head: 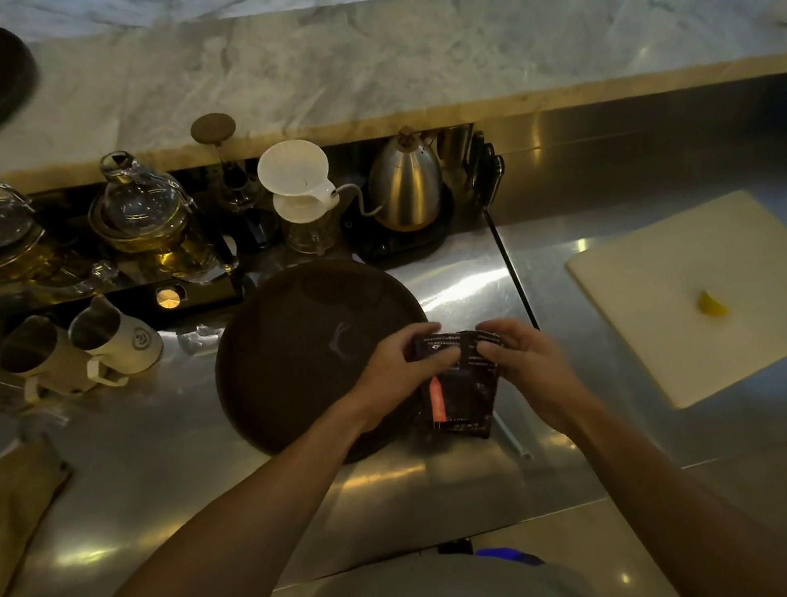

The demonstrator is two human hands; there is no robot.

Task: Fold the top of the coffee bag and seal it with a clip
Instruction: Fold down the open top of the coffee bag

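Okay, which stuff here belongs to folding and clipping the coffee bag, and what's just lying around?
In use: coffee bag, left hand, right hand. No clip clearly visible.

Lying about: round brown tray, cutting board with lemon wedge, gooseneck kettle, white dripper, pitchers.

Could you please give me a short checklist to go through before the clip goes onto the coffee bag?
1. Both hands on the bag: ok. The left hand and right hand grip the top of the coffee bag.
2. Top folded over: ok so far; the top edge is bent down between the fingers, though how tight the fold is cannot be told.
3. Clip within reach: cannot tell; no clip is clearly visible.
4. Bag upright: ok; its lower end is at the edge of the dark round tray.
5. Work space nearby: ok; the cutting board lies apart to the right.
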